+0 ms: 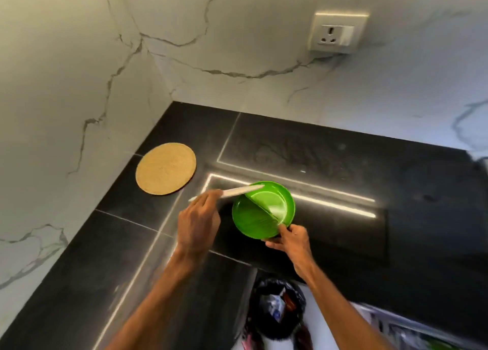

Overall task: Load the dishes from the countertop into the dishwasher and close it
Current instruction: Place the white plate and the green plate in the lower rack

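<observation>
Probably light, stiff, slick plastic, the green plate (253, 217) tilts over the black tabletop (343, 244), with the right hand (291, 241) pinching its near rim, a sensible hold. The left hand (199, 217) grips a thin white utensil (237, 191) whose tip reaches the plate's far rim.

- The person's left hand (198, 223) is bare, and the ridges of its knuckles and tendons stand out across its back.
- The person's right hand (290, 240) is bare too, with faint creases where it meets the wrist.
- The lean left forearm (158, 297) is uncovered from the wrist down to the lower edge of the view, with a shallow groove along its length.
- The lean right forearm (338, 304) is likewise uncovered down to that edge, with raised sinews running back from the wrist.
</observation>
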The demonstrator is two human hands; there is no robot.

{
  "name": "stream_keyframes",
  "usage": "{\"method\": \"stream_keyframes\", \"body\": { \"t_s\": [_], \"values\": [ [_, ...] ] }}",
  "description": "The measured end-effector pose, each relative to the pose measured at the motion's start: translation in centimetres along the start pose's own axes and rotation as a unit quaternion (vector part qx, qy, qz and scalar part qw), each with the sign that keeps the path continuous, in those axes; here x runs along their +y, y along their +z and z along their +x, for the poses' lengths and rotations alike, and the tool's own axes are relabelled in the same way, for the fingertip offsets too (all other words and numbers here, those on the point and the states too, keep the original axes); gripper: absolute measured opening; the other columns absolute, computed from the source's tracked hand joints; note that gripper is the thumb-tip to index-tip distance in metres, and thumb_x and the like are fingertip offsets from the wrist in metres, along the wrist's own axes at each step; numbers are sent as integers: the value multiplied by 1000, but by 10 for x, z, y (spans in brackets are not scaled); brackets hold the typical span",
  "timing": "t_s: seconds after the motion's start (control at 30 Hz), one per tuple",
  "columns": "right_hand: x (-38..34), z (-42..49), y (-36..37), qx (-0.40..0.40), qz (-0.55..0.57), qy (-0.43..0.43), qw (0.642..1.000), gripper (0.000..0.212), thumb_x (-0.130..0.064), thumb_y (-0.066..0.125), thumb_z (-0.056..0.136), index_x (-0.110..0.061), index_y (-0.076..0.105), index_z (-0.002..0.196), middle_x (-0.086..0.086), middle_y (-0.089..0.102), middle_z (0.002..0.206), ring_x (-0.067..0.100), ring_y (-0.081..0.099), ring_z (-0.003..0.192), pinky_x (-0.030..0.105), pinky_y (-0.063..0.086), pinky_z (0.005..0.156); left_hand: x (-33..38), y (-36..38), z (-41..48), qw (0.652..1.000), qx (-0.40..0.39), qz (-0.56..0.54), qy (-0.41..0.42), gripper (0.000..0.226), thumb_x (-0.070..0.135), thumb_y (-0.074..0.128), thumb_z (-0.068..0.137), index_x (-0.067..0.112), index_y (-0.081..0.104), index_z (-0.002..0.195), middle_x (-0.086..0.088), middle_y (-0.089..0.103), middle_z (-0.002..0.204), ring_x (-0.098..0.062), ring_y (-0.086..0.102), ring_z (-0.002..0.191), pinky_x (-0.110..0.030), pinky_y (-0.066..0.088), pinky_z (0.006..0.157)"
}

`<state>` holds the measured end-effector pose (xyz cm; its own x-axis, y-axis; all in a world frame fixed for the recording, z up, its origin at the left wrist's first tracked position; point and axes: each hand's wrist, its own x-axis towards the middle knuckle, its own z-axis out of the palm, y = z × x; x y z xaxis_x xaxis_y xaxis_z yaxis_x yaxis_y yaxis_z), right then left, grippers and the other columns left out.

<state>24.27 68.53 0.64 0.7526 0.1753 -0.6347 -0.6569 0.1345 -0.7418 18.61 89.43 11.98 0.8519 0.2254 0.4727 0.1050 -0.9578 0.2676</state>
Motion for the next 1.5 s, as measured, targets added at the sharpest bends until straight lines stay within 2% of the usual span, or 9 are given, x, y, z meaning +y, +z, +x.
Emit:
{"method": "stream_keyframes", "body": {
  "t_s": [0.2, 0.33, 0.47, 0.67, 0.8, 0.9, 1.1, 1.37, 1.5],
  "values": [
    [16, -128, -128, 20, -1, 10, 1000, 18, 0, 51, 102, 13, 63, 103, 25, 70, 88, 30, 73, 63, 32, 62, 54, 124, -50, -117, 962, 8, -191, -193, 13, 8, 71, 91, 17, 67, 99, 5, 77, 99, -16, 74, 85, -33, 58, 71],
    [32, -200, -195, 71, -1, 16, 997, 13, -5, 59, 99, 5, 66, 97, 19, 74, 87, 33, 75, 69, 33, 62, 54, 178, -57, -179, 881, -10, -315, -353, 16, 17, 74, 90, 15, 60, 95, 2, 72, 86, -13, 73, 79, -36, 62, 71],
    [50, -259, -243, 127, 27, -4, 992, 11, -6, 61, 98, 0, 67, 90, 17, 74, 83, 29, 74, 66, 33, 62, 52, 195, -52, -220, 779, -86, -406, -470, 27, 15, 76, 89, 12, 58, 108, -14, 73, 102, -22, 73, 87, -43, 63, 74],
    [102, -334, -285, 225, 42, -34, 973, 12, -3, 58, 98, -1, 66, 89, 14, 75, 79, 26, 76, 65, 31, 60, 49, 221, -59, -276, 651, -247, -485, -529, 34, -3, 67, 91, -2, 62, 124, -15, 69, 113, -24, 68, 96, -23, 60, 60],
    [147, -392, -305, 300, 64, -34, 951, 17, -6, 58, 98, 3, 64, 85, 19, 75, 77, 30, 76, 65, 32, 60, 50, 234, -65, -321, 577, -343, -477, -568, 20, -8, 66, 87, -3, 66, 107, -20, 70, 112, -30, 70, 94, -24, 59, 55],
    [184, -436, -327, 339, 87, -24, 936, 19, -8, 58, 99, 7, 64, 91, 23, 75, 80, 35, 76, 68, 34, 61, 52, 255, -76, -358, 532, -389, -475, -583, 36, -10, 67, 86, -9, 60, 121, -23, 68, 119, -33, 69, 102, -27, 61, 56],
    [234, -505, -384, 405, 113, -6, 907, 15, -6, 60, 97, 6, 66, 92, 21, 74, 76, 28, 75, 59, 32, 60, 48, 319, -95, -419, 485, -467, -455, -582, 45, -14, 63, 84, -7, 54, 128, -25, 68, 115, -32, 69, 93, -29, 61, 54],
    [266, -546, -504, 387, 54, 31, 920, 16, -8, 64, 94, 0, 70, 82, 19, 75, 75, 33, 76, 68, 51, 61, 71, 422, -64, -488, 493, -475, -434, -586, 46, -15, 63, 83, -9, 53, 128, -22, 68, 105, -33, 68, 93, -30, 61, 54],
    [257, -560, -563, 370, 13, 47, 928, 17, -4, 61, 95, 4, 68, 81, 18, 74, 71, 29, 76, 63, 30, 59, 49, 474, -38, -506, 515, -469, -412, -588, 46, -11, 66, 84, -11, 54, 128, -23, 70, 107, -33, 70, 91, -35, 61, 59]
  ]
}}
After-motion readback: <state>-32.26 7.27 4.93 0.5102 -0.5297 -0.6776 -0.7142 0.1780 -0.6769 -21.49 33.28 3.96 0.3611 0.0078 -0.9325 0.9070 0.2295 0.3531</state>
